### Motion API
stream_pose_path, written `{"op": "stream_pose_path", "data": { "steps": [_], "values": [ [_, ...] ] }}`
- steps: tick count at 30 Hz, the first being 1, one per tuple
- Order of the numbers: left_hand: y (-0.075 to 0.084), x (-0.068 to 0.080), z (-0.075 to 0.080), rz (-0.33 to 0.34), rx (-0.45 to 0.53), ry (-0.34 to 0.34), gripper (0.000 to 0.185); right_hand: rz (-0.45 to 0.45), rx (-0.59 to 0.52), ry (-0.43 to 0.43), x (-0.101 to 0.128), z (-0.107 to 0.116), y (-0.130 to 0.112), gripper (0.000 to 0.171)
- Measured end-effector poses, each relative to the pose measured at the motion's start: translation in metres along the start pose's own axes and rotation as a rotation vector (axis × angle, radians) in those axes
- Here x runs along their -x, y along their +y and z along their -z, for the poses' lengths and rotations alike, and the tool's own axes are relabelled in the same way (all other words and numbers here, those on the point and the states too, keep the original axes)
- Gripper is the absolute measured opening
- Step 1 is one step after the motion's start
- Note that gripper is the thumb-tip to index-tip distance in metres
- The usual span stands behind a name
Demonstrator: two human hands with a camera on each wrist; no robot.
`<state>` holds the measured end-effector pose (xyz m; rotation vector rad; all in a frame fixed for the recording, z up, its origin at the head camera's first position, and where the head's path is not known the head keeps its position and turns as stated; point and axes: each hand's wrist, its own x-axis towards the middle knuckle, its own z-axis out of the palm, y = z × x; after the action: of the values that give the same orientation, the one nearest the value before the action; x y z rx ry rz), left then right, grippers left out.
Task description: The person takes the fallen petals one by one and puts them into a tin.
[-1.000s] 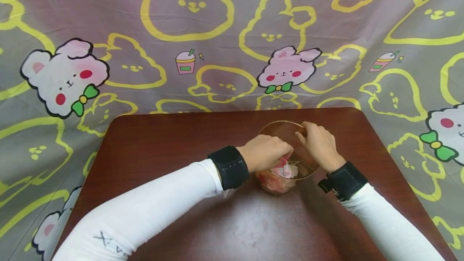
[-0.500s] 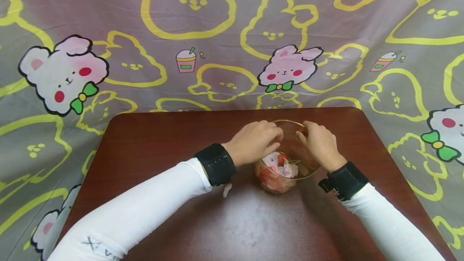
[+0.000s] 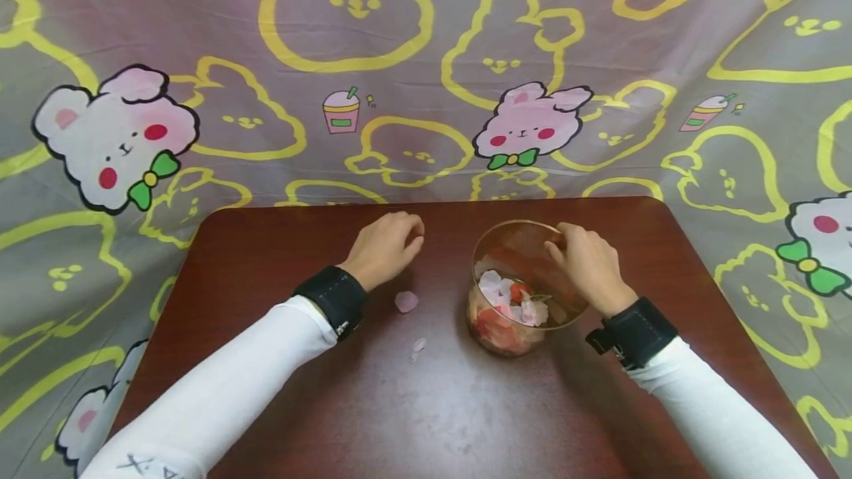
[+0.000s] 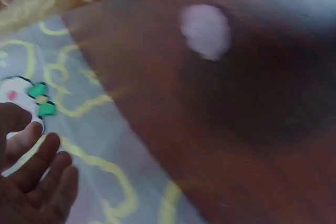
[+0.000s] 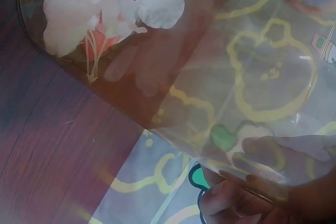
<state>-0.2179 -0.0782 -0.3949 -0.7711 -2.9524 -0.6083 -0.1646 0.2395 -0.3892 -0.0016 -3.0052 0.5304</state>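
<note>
— Position of right hand (image 3: pixel 589 265)?
— At far right rim of glass jar (image 3: pixel 526 287), fingers curled over the edge and gripping it. Confirmed from right wrist view: fingertips (image 5: pixel 231 195) pressed against the clear wall of the jar (image 5: pixel 173 77).

— Jar location and attitude?
— Standing on dark wooden table (image 3: pixel 299 383), right of centre, leaning slightly toward the camera. Open at the top.

— Contents?
— Loose petals (image 3: pixel 509 305), pale pink, white and red, heaped in the lower part. Same petals (image 5: pixel 105 3) seen through the glass at close range, with thin pale stems among them.

— Left hand (image 3: pixel 387 246)?
— Well apart from the jar, on the far left of it, low over the table near the back edge. Fingers loosely curled, nothing seen between them. Left wrist view shows relaxed fingers (image 4: pixel 37 177) and bare palm, holding nothing; picture blurred.

— Hands together or apart?
— Apart, with jar on the right side of the gap.

— Anything loose on the table?
— One pink petal (image 3: pixel 406 301) lying between left wrist and jar, also visible as pale blur (image 4: pixel 206 31) in left wrist view. Smaller pale scrap (image 3: pixel 418 346) nearer the camera, touching neither hand nor jar.

— Surroundings?
— Grey cloth (image 3: pixel 399 58) printed with yellow rabbit outlines and pink rabbits, hanging behind and spread around the table. Black wrist straps and white sleeves on both arms.
</note>
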Motion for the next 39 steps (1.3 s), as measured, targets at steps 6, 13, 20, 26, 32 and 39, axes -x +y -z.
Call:
{"op": "stream_pose_path", "data": {
  "steps": [6,13,20,26,32,39],
  "values": [
    [-0.030,0.020,-0.022,0.056,-0.046,-0.097,0.015,-0.006,0.002,-0.009,0.001,0.000,-0.001,0.017],
    [-0.030,0.033,-0.053,0.037,-0.079,-0.167,0.016,-0.007,0.002,-0.006,0.001,0.000,-0.001,0.017],
    [-0.024,0.043,-0.073,0.013,-0.104,-0.145,0.017,-0.005,0.002,-0.005,0.001,0.000,-0.001,0.017],
    [-0.024,0.047,-0.081,0.009,-0.070,-0.147,0.024,0.001,0.005,0.000,0.001,-0.001,-0.002,0.017],
    [-0.025,0.045,-0.075,-0.007,-0.075,-0.149,0.024,0.007,0.005,0.000,0.000,-0.002,-0.002,0.017],
    [-0.023,0.027,-0.047,0.005,-0.055,-0.083,0.023,0.004,0.009,-0.007,0.000,-0.002,-0.001,0.017]
  ]
}}
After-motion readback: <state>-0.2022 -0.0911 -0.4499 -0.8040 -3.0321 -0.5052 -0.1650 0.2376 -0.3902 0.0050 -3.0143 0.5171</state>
